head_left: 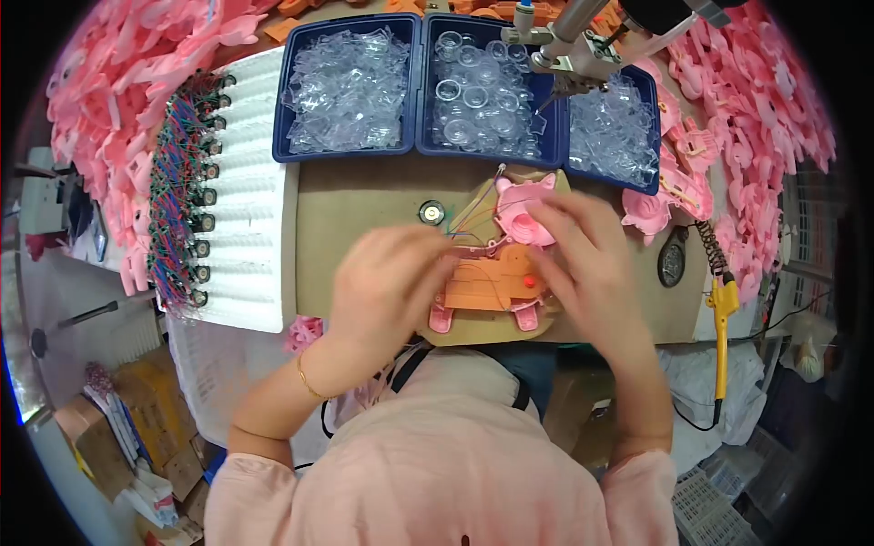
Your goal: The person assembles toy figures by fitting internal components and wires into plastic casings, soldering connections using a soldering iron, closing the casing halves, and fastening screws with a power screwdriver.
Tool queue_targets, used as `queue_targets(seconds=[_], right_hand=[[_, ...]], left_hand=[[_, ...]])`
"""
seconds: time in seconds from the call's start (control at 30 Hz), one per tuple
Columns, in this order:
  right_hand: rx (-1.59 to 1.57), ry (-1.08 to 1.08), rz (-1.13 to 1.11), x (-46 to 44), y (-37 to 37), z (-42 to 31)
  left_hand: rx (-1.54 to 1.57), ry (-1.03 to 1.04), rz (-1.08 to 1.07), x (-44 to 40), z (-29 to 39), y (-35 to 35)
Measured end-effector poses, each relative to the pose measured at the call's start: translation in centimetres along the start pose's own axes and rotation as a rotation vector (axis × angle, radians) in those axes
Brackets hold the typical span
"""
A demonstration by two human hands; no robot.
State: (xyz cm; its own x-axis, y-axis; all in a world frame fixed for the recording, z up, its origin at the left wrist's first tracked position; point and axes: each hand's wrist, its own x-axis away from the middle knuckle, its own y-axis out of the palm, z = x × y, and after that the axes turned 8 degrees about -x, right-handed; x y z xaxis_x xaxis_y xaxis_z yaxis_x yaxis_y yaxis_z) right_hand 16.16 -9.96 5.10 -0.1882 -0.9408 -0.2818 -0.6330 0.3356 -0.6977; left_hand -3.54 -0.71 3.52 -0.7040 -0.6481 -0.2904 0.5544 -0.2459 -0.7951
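Note:
A pink animal-shaped plastic toy shell (526, 211) lies in front of me with an orange plastic insert (487, 280) in its body. A red round spot (530, 282) shows on the insert. My left hand (387, 284) is at the shell's left edge, fingertips pinched together on thin wires (466, 221); the hand is slightly blurred. My right hand (587, 259) grips the shell's right side, fingers near the pink head and thumb by the insert. Beyond my left fingertips lies a small round speaker (431, 213) with a black rim.
Blue bins (411, 86) of clear plastic parts line the back. At left, a white foam tray (264, 182) holds speakers with bundled wires (177, 191). Pink shells (756, 109) are heaped on both sides. A yellow-handled tool (722, 314) hangs at right, below a metal fixture (583, 64).

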Motion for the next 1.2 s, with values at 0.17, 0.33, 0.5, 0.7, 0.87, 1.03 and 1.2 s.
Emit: queue_targets(seconds=[0.17,0.33,0.5,0.7,0.87,1.03,1.2], right_hand=[[0.394,-0.488,-0.259,-5.5,1.1,0.5],[0.214,-0.064,-0.601,-3.9,-2.8,-2.9],[-0.129,0.106,-0.637,-2.2,-4.9,-4.3],[0.055,-0.259,-0.234,-4.7,0.2,1.2],[0.157,-0.001,-0.415,-4.8,1.8,0.9],[-0.083,0.191,-0.222,-1.9,-1.1,1.6],[-0.133,0.015,-0.301,-0.8,-2.1,2.9]], left_hand=[[0.008,-0.182,-0.113,-1.6,-0.9,1.1],[0.04,-0.009,-0.181,-2.4,0.6,0.7],[-0.04,0.286,-0.086,-1.6,0.7,1.2],[-0.14,0.426,0.007,0.0,1.0,1.7],[-0.163,0.423,0.054,0.5,0.9,2.3],[-0.18,0.419,0.043,0.6,1.2,1.8],[-0.201,0.421,0.016,1.0,1.3,1.7]])
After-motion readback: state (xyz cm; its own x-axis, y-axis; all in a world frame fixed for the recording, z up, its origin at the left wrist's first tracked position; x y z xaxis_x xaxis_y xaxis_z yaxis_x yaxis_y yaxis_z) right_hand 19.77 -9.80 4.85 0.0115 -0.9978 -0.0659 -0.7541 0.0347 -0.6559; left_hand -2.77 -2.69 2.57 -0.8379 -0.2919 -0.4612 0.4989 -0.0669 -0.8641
